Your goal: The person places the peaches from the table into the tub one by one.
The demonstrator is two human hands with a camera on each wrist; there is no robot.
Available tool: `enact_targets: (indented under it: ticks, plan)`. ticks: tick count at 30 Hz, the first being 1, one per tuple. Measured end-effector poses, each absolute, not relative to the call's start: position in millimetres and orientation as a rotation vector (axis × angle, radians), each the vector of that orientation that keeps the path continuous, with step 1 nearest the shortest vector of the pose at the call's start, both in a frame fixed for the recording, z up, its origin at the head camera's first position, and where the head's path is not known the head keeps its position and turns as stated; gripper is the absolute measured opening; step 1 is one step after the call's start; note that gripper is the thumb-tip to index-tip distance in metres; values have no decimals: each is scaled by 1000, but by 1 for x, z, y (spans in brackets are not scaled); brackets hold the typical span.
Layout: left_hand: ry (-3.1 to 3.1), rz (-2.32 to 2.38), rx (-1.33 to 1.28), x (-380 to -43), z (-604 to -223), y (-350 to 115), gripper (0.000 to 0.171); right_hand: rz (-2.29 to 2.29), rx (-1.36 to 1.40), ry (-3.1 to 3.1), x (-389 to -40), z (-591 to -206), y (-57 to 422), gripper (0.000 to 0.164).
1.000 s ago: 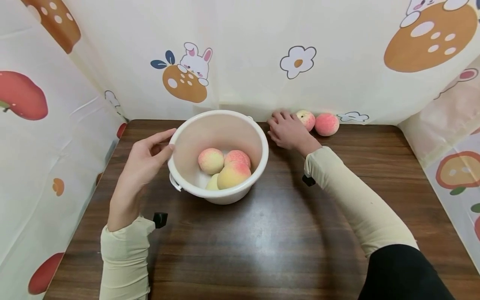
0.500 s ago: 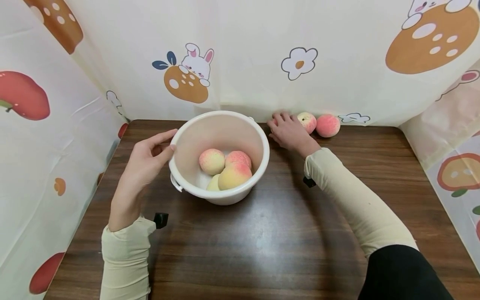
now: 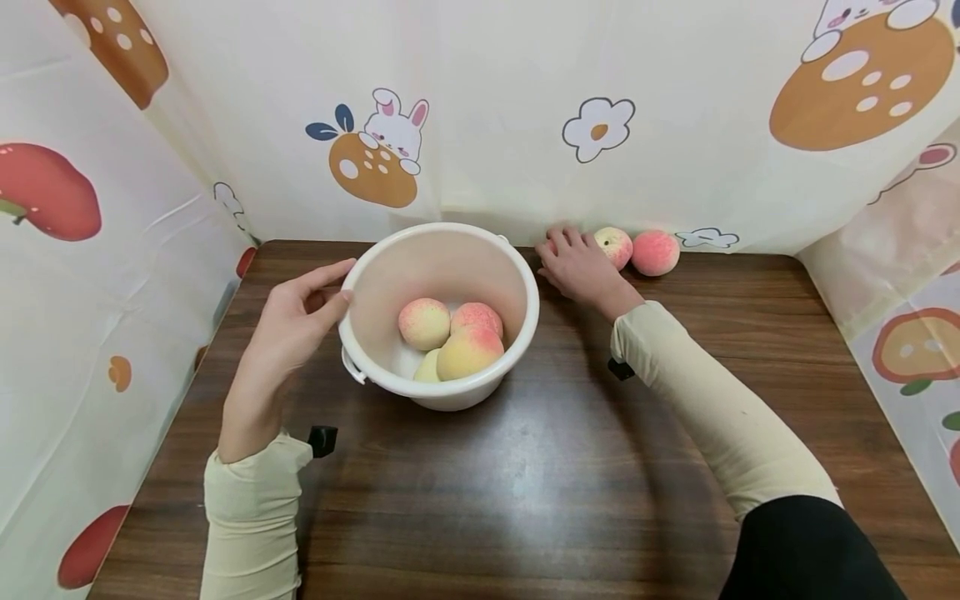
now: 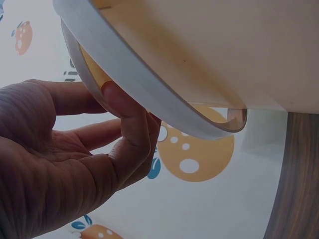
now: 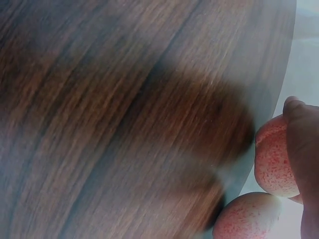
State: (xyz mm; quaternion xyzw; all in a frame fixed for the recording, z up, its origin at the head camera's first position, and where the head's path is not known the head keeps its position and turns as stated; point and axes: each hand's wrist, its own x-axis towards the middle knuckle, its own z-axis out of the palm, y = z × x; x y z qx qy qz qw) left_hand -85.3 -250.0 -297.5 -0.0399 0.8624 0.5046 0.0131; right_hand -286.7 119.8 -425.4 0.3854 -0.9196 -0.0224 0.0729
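A white bucket [image 3: 450,395] stands on the table with several peaches [image 3: 470,352] inside. My left hand [image 3: 296,317] holds its left rim; in the left wrist view the fingertips [image 4: 122,99] pinch at the pale rim and the handle band beside it. At the table's back edge, my right hand [image 3: 585,267] grips a peach [image 5: 274,159] that it mostly hides in the head view. Immediately right of that hand lies a yellow-pink peach [image 3: 615,247], and beside it a redder peach [image 3: 656,252].
A dark wooden table [image 3: 480,508] spreads out under both arms. Behind it and at both sides hangs a pale printed curtain [image 3: 495,108], close against the back edge where the loose peaches lie.
Almost nothing differs: the left hand stays at the bucket's rim and the right hand stays on the peach. The whole head view has shifted very slightly.
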Motion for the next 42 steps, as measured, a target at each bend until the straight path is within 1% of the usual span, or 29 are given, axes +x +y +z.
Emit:
enact_targets:
  ticks: [12, 35, 42]
  plan:
    - [2699, 1547, -126, -84, -299, -251, 49, 60, 1127, -2764, -280, -413, 123, 26]
    - [2671, 1584, -142, -87, -298, -250, 48, 334, 1087, -2811, -265, -365, 117, 40]
    - [2659, 1598, -148, -87, -298, -251, 49, 505, 1063, -2767, -256, -344, 112, 39]
